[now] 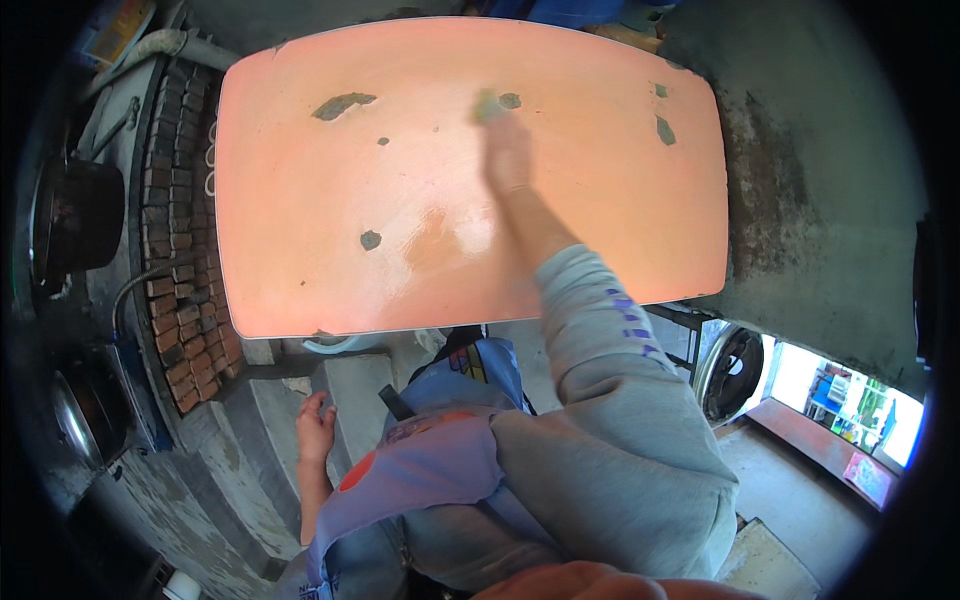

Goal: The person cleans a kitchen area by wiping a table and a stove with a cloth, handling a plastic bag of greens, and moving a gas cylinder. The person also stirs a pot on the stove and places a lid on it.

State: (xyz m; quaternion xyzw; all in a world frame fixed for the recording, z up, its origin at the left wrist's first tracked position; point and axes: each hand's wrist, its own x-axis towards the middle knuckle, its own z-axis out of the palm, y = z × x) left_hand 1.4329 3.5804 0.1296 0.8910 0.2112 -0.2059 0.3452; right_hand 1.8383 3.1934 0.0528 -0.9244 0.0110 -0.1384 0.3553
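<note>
My right hand (pixel 508 156) reaches far across a table with a glossy orange-pink top (pixel 300 187). It is blurred, and a small greenish-yellow sponge or cloth (pixel 487 107) shows at its fingertips against the surface. Just right of that lies a grey chipped patch (pixel 511 100). Several other worn patches, such as a long one (pixel 343 106) and a round one (pixel 370 240), mark the tabletop. A wet-looking shine (pixel 442 240) covers its middle near side. My left hand (pixel 316 427) hangs at my side below the table, loosely curled and holding nothing.
Left of the table rise stacked bricks (pixel 176 300), with a dark pot (pixel 79 214) and a metal pan (pixel 82 412) beyond. Concrete steps (pixel 247 465) descend at lower left. A stained wall (pixel 817 195) borders the right side. A round metal-rimmed object (pixel 731 373) stands below it.
</note>
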